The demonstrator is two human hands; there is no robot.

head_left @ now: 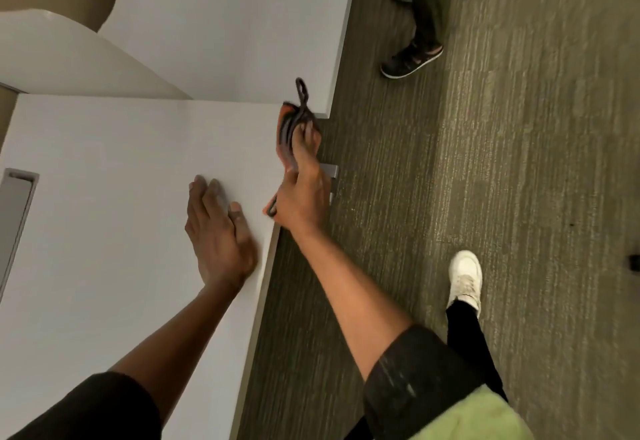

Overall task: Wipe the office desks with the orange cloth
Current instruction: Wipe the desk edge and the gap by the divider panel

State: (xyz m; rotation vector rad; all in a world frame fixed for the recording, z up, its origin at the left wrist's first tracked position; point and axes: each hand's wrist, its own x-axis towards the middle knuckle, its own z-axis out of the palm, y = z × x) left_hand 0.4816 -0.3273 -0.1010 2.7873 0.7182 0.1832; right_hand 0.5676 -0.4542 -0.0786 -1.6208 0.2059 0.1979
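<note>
Orange cloth (290, 135) with dark trim sat bunched in the closed right hand (301, 197) at the white desk's (104, 232) right edge, apparently wiping along it, while the left hand (216, 232) lay open and flat, empty, likely bracing the person.

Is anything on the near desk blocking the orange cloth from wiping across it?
Only the left hand, resting flat on the near desk beside the orange cloth, which the right hand grips at the desk's edge. No other objects visible there.
</note>
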